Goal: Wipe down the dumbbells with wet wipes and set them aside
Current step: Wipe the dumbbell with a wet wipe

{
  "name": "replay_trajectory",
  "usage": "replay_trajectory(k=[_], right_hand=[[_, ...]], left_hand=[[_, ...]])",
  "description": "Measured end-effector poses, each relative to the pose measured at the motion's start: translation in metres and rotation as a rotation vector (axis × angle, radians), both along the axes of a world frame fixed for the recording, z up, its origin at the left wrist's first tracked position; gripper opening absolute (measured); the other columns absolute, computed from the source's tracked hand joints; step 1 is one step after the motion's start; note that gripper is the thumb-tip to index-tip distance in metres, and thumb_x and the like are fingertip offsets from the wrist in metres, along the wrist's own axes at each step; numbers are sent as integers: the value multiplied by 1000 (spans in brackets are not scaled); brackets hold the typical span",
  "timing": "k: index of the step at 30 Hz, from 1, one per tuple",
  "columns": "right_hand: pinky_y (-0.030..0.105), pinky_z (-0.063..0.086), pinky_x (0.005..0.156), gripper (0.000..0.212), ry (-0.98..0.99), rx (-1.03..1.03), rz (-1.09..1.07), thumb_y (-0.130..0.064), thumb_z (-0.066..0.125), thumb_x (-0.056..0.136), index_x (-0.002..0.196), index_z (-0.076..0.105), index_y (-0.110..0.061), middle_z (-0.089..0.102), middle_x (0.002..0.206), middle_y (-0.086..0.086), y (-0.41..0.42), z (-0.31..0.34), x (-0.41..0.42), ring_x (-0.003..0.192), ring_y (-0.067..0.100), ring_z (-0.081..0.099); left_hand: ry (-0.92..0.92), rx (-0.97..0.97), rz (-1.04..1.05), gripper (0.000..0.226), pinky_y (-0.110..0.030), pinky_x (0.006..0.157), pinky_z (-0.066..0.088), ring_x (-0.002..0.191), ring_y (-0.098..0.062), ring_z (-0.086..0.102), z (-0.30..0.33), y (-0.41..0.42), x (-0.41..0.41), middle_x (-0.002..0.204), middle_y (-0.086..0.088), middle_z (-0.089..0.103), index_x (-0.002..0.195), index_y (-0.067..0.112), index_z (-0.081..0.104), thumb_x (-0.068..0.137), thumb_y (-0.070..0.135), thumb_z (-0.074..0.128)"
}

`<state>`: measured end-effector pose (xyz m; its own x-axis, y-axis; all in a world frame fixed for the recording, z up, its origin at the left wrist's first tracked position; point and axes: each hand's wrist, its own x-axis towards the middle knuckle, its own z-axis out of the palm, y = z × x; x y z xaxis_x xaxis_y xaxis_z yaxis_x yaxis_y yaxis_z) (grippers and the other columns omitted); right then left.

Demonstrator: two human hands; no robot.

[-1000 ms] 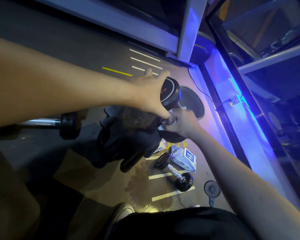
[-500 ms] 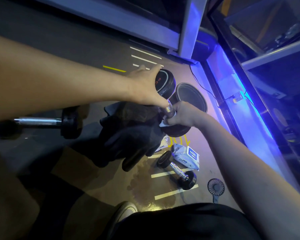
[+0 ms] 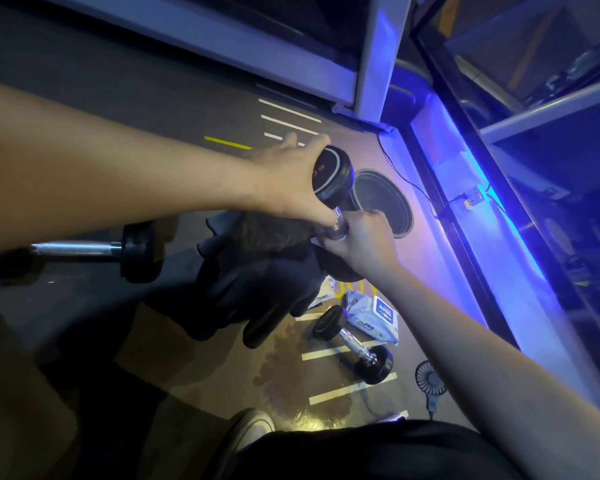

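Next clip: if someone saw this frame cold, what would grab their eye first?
Centre frame, the left hand grips the top head of an upended dumbbell while the right hand holds its chrome handle with a white wipe. A smaller dumbbell lies on the floor below, beside a wet-wipe pack. A vivid blue light strip runs down the right side.

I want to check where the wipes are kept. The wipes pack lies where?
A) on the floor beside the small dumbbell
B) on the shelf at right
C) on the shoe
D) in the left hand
A: the wipes pack lies on the floor, next to the small dumbbell.
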<state>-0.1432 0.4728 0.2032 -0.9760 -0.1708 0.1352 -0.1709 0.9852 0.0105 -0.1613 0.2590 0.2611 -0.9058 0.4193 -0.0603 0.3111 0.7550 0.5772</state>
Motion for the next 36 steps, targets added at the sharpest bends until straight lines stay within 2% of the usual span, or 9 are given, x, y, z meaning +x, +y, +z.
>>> replay_trajectory(k=[5,8,14,18,21,26,28,32,36], right_hand=[[31,30,58,41,-23,-102,-73,-45,80,72,62,53,-16,53,57,2,-11,4,1,63,28,49],[33,28,50,43,-72,-216,-129,-29,77,74,57,39,-20,43,54,-4,-24,7,-3,56,20,42],[17,30,47,43,-119,-429,-111,-17,75,77,59,36,-24,36,52,-7,-31,6,-4,52,11,29],[11,36,54,21,-80,-548,14,-13,68,78,79,51,-26,50,57,-14,-45,15,-4,57,1,47],[17,37,54,12,-73,-517,41,-13,67,78,86,58,-9,60,66,-1,-47,18,-7,62,17,50],[20,27,48,43,-146,-418,31,-16,73,77,61,35,-26,32,50,-6,-41,19,-8,51,9,38],[29,32,52,34,-195,-342,-8,-20,73,75,66,40,-19,37,54,-4,-38,16,-9,53,15,37],[40,50,66,19,-259,-180,-59,-25,70,75,76,52,-18,63,73,7,-32,13,-9,73,32,58],[32,38,61,25,-205,12,-56,-32,70,78,83,48,-20,57,76,3,-26,11,-6,77,33,59]], left_hand=[[-10,3,15,115,-38,94,44,129,-33,49,-3,-2,0,146,-6,36,154,33,11,63,69,72],[-20,29,28,114,-34,87,40,127,-31,50,-4,-1,-2,144,-5,37,154,34,11,64,68,72],[-54,73,40,112,-29,81,33,124,-29,50,-7,-3,-5,139,-4,39,152,35,14,64,67,74],[-54,81,31,108,-26,78,31,116,-24,52,-7,-3,-4,128,0,40,151,36,16,65,63,76],[-54,81,30,111,-27,80,32,119,-26,52,-7,-3,-5,133,-1,41,151,36,16,63,64,76],[-56,74,11,112,-27,85,36,124,-26,51,-9,-7,-6,141,-3,40,152,36,15,63,64,77],[-61,65,5,112,-28,89,39,125,-27,50,-9,-9,-6,142,-4,40,151,36,16,62,64,78],[-82,70,7,110,-27,86,36,118,-26,52,-11,-14,-7,136,-3,43,150,35,19,62,64,78],[-74,57,3,113,-27,90,38,124,-27,50,-13,-15,-7,139,-4,42,151,35,16,61,64,78]])
